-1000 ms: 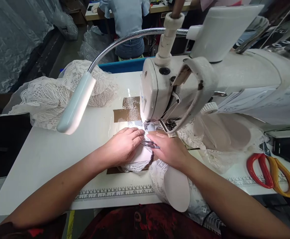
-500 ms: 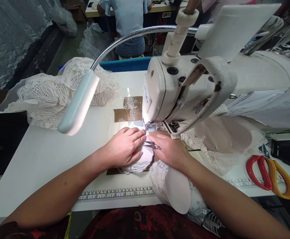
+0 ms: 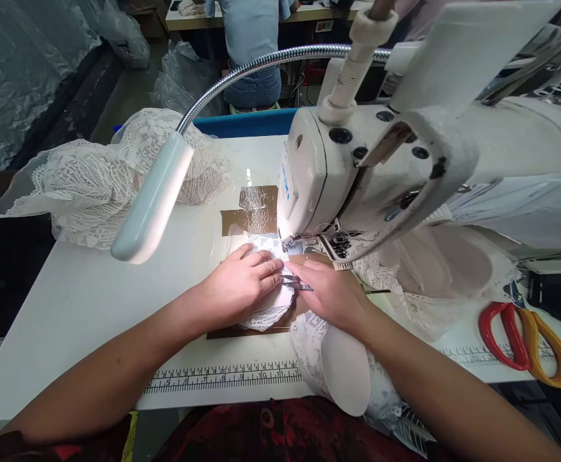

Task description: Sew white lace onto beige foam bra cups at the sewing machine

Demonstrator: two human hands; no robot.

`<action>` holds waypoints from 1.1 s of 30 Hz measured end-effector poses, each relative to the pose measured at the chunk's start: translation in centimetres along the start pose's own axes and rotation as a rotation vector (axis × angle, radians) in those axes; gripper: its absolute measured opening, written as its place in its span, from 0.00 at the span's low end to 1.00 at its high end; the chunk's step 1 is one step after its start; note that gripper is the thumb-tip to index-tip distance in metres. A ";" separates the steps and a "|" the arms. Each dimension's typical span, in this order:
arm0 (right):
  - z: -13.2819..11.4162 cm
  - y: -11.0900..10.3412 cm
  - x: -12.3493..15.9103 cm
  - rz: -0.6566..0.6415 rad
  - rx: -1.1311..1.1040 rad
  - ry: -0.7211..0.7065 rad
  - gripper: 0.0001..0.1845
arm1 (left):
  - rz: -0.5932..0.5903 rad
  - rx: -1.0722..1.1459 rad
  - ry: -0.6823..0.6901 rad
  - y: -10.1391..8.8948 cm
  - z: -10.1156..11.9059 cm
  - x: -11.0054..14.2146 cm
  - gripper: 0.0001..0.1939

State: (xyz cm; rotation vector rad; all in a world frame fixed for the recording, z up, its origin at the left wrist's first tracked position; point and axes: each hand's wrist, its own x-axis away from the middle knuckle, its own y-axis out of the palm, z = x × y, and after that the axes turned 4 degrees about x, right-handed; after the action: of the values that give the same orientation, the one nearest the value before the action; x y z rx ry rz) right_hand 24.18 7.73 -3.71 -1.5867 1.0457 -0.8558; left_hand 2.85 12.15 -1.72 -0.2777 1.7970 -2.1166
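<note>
- Work in hand: white lace piece (image 3: 267,316) with a smooth pale layer, lying on the bench (image 3: 92,301) under the head of the sewing machine (image 3: 309,176), its far part close to the needle area.
- Left hand (image 3: 236,285): palm down, fingers extended and laid on the lace; not gripping.
- Right hand (image 3: 335,292): fingers closed on a slim metal tool (image 3: 300,285), its two prongs pointing left across the lace; thumb and forefinger by the lace edge.
- Progress, as judged: piece is placed and held at the needle, so work on it appears under way. Seam line too small to read; cannot tell how much is stitched or how much is left.
- Piece not released from the machine area; both hands on or beside it.
- Other material: lace with a pale oval panel (image 3: 346,369) hangs over the near edge; a lace heap (image 3: 92,186) lies at far left, more lace and pale panels (image 3: 429,269) to the right. Finished or waiting: cannot tell.
- Surroundings: lamp (image 3: 152,202) over the bench, red-and-yellow-handled scissors (image 3: 547,346) at right, seated co-worker (image 3: 251,42) beyond.
</note>
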 end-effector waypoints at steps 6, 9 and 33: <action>-0.1 -0.2 -0.2 -0.021 0.004 0.011 0.21 | -0.041 -0.001 -0.014 -0.1 0.3 0.2 0.17; -0.4 -0.4 -0.4 -0.043 0.024 0.044 0.23 | -0.038 -0.023 -0.019 -0.3 0.0 0.2 0.17; 0.1 0.3 0.1 0.025 0.052 -0.024 0.21 | 0.066 0.128 -0.014 0.2 -0.1 -0.2 0.15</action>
State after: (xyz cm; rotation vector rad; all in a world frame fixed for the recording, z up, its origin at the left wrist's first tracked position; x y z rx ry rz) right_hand 24.24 7.69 -4.06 -1.5339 1.0159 -0.8385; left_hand 3.07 12.29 -1.91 -0.1970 1.6314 -2.1668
